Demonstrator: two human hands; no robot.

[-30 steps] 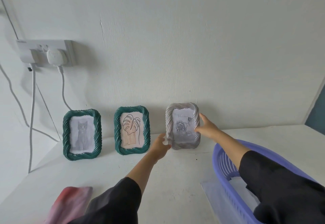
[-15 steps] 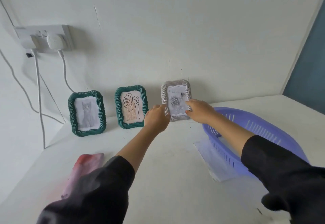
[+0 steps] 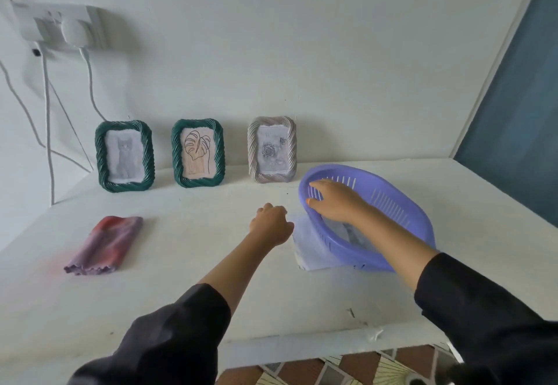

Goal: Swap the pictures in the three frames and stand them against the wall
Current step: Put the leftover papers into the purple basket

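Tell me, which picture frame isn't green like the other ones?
The grey frame with the rose drawing, at the right end of the row, nearest the purple basket. The cat frame and the leaf frame are both dark green.

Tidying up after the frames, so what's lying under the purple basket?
A white sheet lies flat on the table under the purple basket, one corner sticking out. The rest is covered by the basket and the right hand, so anything else underneath can't be seen.
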